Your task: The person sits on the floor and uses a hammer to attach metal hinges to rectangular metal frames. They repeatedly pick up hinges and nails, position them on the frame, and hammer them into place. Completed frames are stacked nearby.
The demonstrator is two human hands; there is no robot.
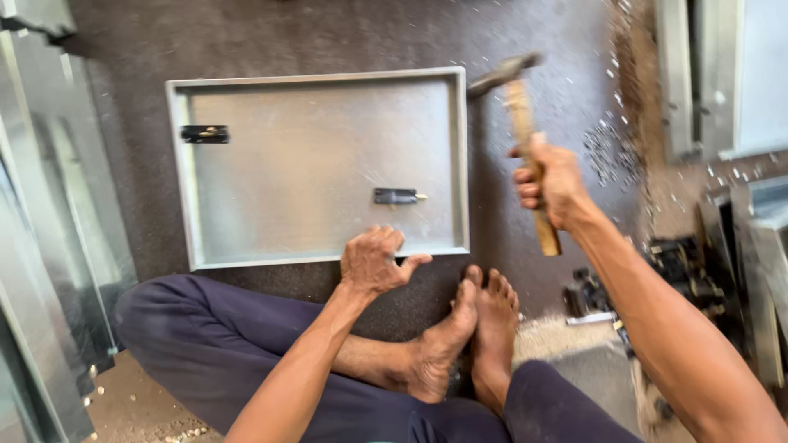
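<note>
While the person sits cross-legged on the dark floor (312, 33), a shallow sheet-metal tray (312, 164) lies flat just ahead of the knees, its long axis running left to right across the view. The left hand (373, 261) rests on the tray's near rim towards the right end, fingers curled over the edge and thumb stuck out, pressing it down rather than gripping anything loose. The right hand (552, 184) is clenched around the wooden handle of a hammer (525, 148), held up off the floor just beyond the tray's right side; the handle runs nearly upright in the view and the blurred metal head points left, over the tray's far right corner. That corner is the nearest part of the tray to the hammer head, and the right hand is much nearer to it than the left.

2 small dark latches sit on the tray's inner face: 1 near the left wall (204, 134), 1 just ahead of the left hand (398, 196). No labels or signs can be made out. Bare feet (480, 328) meet below the tray, and small metal scraps (607, 148) are scattered to the right.
</note>
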